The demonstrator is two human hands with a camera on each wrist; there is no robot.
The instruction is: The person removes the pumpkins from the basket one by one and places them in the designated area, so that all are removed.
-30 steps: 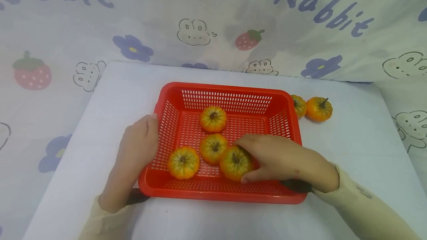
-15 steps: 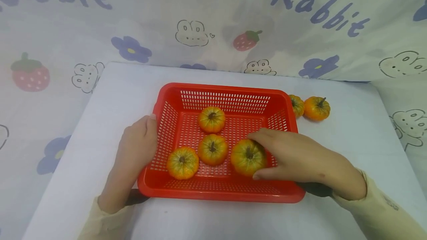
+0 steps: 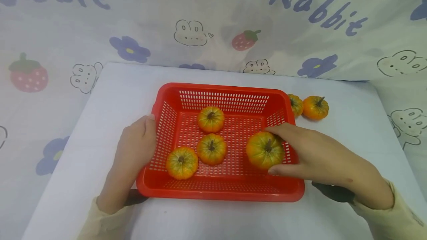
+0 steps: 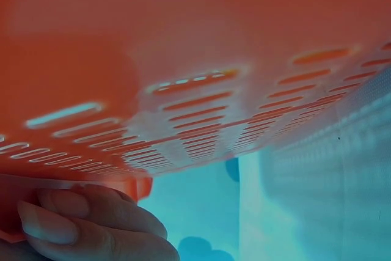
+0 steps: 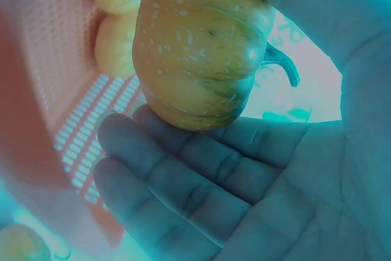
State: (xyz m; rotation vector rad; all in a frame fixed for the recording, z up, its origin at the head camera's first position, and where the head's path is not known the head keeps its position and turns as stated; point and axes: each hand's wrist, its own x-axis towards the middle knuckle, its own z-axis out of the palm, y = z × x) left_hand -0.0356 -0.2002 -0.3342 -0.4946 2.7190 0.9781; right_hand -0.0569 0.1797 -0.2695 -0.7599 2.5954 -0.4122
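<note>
My right hand (image 3: 317,155) grips a small orange-green pumpkin (image 3: 265,150) between thumb and fingers, over the right part of the red basket (image 3: 220,196). In the right wrist view the held pumpkin (image 5: 195,47) shows its curved stem, pinched between thumb and fingers. My left hand (image 3: 137,143) holds the basket's left rim; the left wrist view shows curled fingers (image 4: 98,224) at the rim beneath the slotted wall (image 4: 183,41). Inside the basket sit three more pumpkins: one at the back (image 3: 211,119), one in the middle (image 3: 211,149), one at front left (image 3: 182,163).
Two more pumpkins stand on the white table (image 3: 340,143) behind the basket's right side: one partly hidden by the rim (image 3: 295,105), the other in full view (image 3: 315,107). A patterned cloth (image 3: 213,6) hangs behind the table.
My right hand has carried its pumpkin to the right and up, away from the middle pumpkin. My left hand stays on the basket rim, and the basket has barely shifted.
</note>
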